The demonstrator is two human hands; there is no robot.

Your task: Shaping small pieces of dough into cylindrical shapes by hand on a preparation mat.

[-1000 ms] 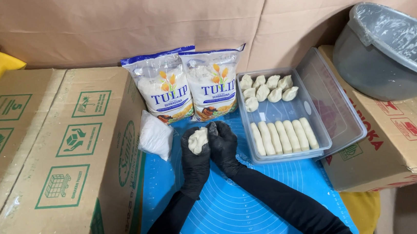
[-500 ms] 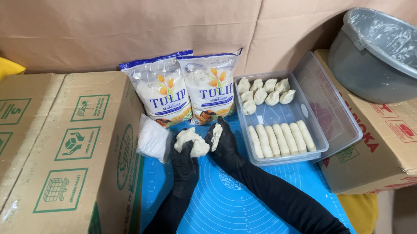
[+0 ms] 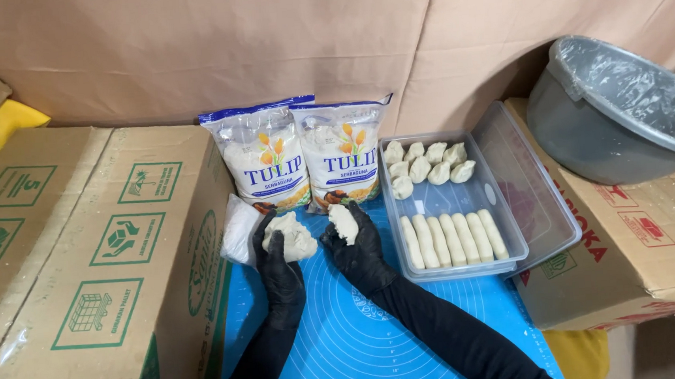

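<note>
Nearest you lies the blue mat, printed with circles, and your two black-sleeved arms cross it; your left hand, gloved in black, has its fingers clamped around the larger lump of dough, held just above the mat; your right hand, also gloved, has its fingers closed on a smaller piece of dough, just beside the larger lump but apart from it; a small clear bag of white powder lies just left of your left hand, against the big cardboard box on that side; to the right of your hands sits a clear plastic tray, with a row of dough sticks at its near end and folded dumplings at its far end, its lid leaning open on the right; behind your hands two flour bags stand upright side by side; farther right a grey basin covered in plastic film rests on another cardboard box.
</note>
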